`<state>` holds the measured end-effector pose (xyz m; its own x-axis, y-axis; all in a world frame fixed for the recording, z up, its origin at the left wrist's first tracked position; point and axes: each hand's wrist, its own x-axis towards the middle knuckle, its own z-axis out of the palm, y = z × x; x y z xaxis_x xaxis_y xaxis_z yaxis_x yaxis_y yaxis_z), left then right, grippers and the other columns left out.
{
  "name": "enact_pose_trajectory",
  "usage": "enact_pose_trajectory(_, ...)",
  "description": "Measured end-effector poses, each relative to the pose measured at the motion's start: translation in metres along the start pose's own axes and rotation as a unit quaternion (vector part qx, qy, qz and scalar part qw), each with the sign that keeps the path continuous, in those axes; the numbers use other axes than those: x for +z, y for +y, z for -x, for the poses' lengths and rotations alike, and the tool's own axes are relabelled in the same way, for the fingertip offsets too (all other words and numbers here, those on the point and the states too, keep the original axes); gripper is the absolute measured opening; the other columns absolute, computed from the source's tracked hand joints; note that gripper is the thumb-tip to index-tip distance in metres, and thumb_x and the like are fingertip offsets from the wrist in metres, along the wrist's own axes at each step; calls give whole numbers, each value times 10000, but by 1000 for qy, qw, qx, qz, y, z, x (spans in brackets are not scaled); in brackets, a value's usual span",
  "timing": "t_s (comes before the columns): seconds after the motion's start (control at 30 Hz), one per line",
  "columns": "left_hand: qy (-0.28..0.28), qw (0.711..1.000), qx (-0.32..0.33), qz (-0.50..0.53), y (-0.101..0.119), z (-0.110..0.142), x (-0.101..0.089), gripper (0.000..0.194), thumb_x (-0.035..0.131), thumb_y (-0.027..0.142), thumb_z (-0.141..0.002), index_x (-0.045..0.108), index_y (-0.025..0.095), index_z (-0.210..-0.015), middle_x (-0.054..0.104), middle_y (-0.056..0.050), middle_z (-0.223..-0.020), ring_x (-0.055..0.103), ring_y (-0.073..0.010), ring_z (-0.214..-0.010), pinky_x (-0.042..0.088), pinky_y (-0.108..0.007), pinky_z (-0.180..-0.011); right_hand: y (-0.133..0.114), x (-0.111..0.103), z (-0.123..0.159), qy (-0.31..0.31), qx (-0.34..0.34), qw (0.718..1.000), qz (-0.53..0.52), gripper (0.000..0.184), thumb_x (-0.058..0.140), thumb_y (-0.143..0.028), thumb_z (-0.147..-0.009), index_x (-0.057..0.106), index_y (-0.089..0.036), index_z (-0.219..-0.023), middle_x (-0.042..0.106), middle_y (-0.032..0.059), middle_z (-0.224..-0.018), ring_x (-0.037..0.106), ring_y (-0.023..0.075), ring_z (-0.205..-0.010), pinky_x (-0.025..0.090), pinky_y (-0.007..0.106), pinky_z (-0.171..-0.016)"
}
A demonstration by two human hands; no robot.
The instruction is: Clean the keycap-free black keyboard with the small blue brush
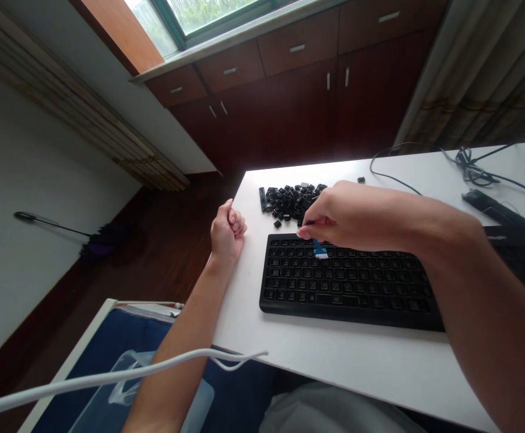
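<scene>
Before us the black keyboard (347, 314) lies uncapped on the white table (316, 340), and above its far left part the right hand (350, 213) is pinching a small blue brush (319, 247), bristles turned down, probably to reach between the key sockets. Beyond the keyboard we see loose keycaps (289, 201) heaped, perhaps for leaving it free, while left of it the left hand (228, 231) rests apart, curled into a fist. Lower left of the keyboard sits a translucent plastic container (204, 402), whose content we cannot tell.

The right grip (341, 214) holds a brush (320, 251) over a keyboard (343, 285)
</scene>
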<state>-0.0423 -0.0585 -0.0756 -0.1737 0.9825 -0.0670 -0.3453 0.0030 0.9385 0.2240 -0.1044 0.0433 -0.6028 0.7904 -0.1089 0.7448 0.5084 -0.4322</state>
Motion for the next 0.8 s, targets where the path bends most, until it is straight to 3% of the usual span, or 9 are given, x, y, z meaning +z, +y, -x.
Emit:
enact_pose_trajectory(0.2,-4,1000,0,2,1,1,2,462,601,364,-818,297,189,-517,274,70,-404,249,-42,-337,169,-205,-338,-2,0,-2,-27,19,999,-40,290,571,-442,-833,680,-216,-688,579,-30,-560,407,74,-450,280,230,-448)
enact_pose_trajectory(0.43,8,1000,-5,7,2,1,3,462,601,355,-821,300,190,-510,271,68,-403,258,-41,-331,179,-205,-336,-5,-1,-4,86,-109,990,-21,336,471,-381,-935,733,-184,-864,660,11,-735,490,87,-588,298,251,-555)
enact_pose_trajectory(0.6,6,1000,-4,8,1,2,3,460,598,357,-823,301,191,-513,275,68,-403,257,-41,-330,174,-206,-334,-5,-4,1,53,-41,997,36,416,436,-444,-923,664,-189,-687,570,-4,-567,363,73,-439,216,263,-469)
enact_pose_trajectory(0.8,-2,1000,-1,13,1,1,3,461,601,352,-824,301,190,-514,275,69,-406,258,-41,-334,175,-206,-336,-3,-1,-2,-33,5,999,-5,325,497,-416,-893,672,-201,-724,620,1,-619,424,78,-454,253,258,-485)
